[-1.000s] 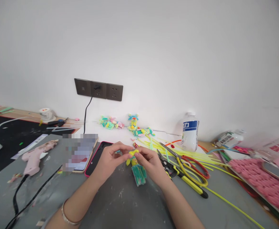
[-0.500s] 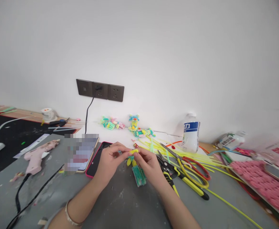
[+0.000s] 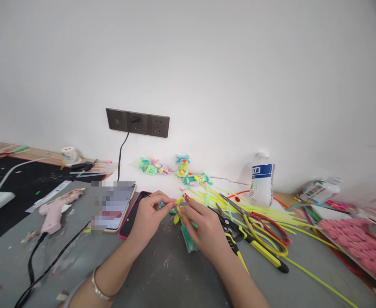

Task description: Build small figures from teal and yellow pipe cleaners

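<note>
My left hand (image 3: 152,214) and my right hand (image 3: 202,224) meet over the grey mat. Between their pinched fingertips is a yellow pipe cleaner (image 3: 180,201) bent in a small curve. Just below it are yellow petal-like loops and a teal fuzzy pipe-cleaner block (image 3: 188,240), partly covered by my right hand. Whether the block is joined to the yellow piece is hidden. A small red and gold piece (image 3: 186,197) shows just above my right fingertips. Under my left hand lies a phone in a pink case (image 3: 130,220).
Pliers (image 3: 258,248) and red-and-yellow-handled scissors (image 3: 268,231) lie right, among loose yellow pipe cleaners (image 3: 316,280). A pink glue gun (image 3: 53,216) with its cord and a propped phone (image 3: 115,209) are left. Pipe-cleaner figures (image 3: 183,167) and a white bottle (image 3: 261,184) stand by the wall.
My right hand has turned and shifted slightly, covering more of the teal block. The yellow strand now shows as an open curve between my fingertips. The whole view has moved a little.
</note>
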Tool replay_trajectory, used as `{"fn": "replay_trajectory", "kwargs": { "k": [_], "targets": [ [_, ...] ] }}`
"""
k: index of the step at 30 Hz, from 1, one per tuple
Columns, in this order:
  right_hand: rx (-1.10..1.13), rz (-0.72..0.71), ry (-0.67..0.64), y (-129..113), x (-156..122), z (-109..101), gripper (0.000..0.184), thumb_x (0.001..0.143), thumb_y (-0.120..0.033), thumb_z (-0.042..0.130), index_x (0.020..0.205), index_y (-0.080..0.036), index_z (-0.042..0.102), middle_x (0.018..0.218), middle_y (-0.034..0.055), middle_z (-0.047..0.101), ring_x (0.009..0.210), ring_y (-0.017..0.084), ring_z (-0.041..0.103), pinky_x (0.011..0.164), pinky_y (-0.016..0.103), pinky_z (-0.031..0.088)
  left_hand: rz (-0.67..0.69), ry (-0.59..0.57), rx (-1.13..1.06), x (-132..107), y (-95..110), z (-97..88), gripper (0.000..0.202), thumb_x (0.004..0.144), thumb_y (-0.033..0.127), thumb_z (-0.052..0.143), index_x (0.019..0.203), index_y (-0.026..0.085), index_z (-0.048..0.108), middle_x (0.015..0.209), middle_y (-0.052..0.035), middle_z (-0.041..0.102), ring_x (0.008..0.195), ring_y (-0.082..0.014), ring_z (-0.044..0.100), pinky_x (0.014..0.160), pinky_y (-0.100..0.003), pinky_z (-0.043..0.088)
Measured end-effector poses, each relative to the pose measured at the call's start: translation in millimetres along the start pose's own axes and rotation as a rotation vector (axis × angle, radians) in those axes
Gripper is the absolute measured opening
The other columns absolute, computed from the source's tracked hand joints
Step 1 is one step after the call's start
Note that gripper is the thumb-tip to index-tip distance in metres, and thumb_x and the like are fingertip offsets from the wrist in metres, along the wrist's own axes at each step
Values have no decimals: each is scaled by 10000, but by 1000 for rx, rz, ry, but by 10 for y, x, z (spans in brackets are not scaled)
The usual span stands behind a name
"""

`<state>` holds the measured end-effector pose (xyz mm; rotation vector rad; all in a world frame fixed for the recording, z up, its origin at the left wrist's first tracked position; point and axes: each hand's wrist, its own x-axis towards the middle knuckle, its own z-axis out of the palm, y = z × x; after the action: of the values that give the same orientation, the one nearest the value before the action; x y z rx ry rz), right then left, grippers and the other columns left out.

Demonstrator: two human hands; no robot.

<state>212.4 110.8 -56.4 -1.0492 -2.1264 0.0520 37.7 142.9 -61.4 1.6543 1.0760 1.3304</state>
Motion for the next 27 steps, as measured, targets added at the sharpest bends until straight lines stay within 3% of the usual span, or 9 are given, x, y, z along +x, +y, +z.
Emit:
{"fn": "replay_trajectory", "kwargs": {
  "k": [6,10,14,19,22,24,27],
  "targets": [
    [258,34,111,45,20,-112,168,951,-184,514,824,-197,623,867,56,511,828,195,520,736,325,427,120,-181,28,8,77,-44,87,800,225,720,758,191,788,727,-38,710,690,-163,620,630,-257,429],
    [412,84,107,62,37,-110,147,937,-213,557,796,-198,597,865,45,514,852,195,533,767,323,433,139,-252,78,-8,77,-36,87,788,188,724,724,194,783,720,-35,710,695,-167,631,658,-265,447],
    [577,195,17,62,50,-88,216,948,-301,563,754,-207,569,748,14,533,725,172,518,697,301,413,95,-306,55,-14,82,-21,87,776,218,738,711,191,788,700,-39,705,648,-156,587,590,-257,403],
    [894,471,-32,87,51,-74,266,873,-430,664,772,-208,558,706,-24,512,624,127,489,596,251,396,1,-301,-7,-16,123,-7,64,742,248,776,698,207,796,682,-31,700,613,-139,532,578,-257,377],
    [1121,610,-126,130,33,-90,290,824,-447,719,802,-201,566,687,-34,545,586,108,516,569,230,415,-60,-316,-71,-27,118,1,52,721,254,794,700,207,799,688,-31,700,597,-130,511,574,-258,379],
    [1217,662,-183,145,23,-109,295,813,-449,729,799,-194,582,684,-22,589,579,112,558,563,233,443,-96,-333,-119,-33,105,5,73,702,271,810,699,200,800,701,-40,700,611,-137,530,580,-262,399],
    [1273,692,-167,123,33,-126,304,783,-444,759,802,-192,589,671,-23,625,533,110,584,531,231,457,-155,-339,-220,-36,97,13,134,686,313,823,696,183,792,697,-48,700,640,-153,578,606,-269,442]
  ]
}}
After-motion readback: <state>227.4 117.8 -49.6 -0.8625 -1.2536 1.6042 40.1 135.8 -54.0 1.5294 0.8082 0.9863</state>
